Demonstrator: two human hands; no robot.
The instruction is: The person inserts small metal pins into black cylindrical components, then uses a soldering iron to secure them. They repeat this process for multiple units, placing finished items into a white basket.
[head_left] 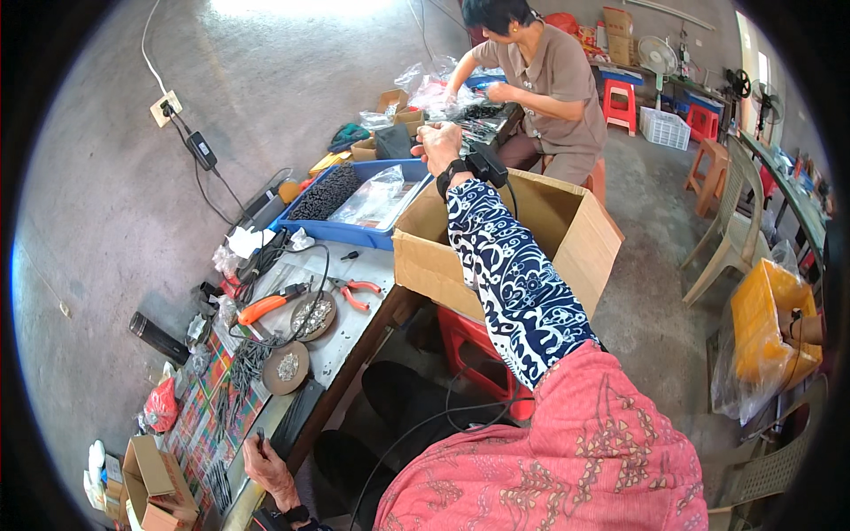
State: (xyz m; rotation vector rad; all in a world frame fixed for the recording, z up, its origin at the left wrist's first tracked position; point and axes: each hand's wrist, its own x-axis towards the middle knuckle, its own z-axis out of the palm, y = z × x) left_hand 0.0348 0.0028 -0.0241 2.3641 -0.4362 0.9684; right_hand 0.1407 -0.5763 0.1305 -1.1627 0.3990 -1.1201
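My right arm, in a blue-and-white patterned sleeve, stretches out over an open cardboard box (443, 269). At its end my right hand (438, 146) is closed, fingers curled; what it may hold does not show. It hangs above the far end of a blue tray (376, 239) with a bundle of black parts (328, 191) and clear plastic bags (369, 196). Down at the bench's near edge, my left hand (269, 471) pinches a small dark piece (259, 433). Thin dark strips (297, 416) lie just beyond it. Two round dishes (285, 370) hold small metal parts.
An orange-handled tool (270, 303) and red-handled pliers (357, 292) lie on the bench (350, 341) among black cables. A co-worker (553, 88) sits at the far end, handling plastic bags. A red stool (469, 345) stands under the box. A small carton (152, 469) is at the lower left.
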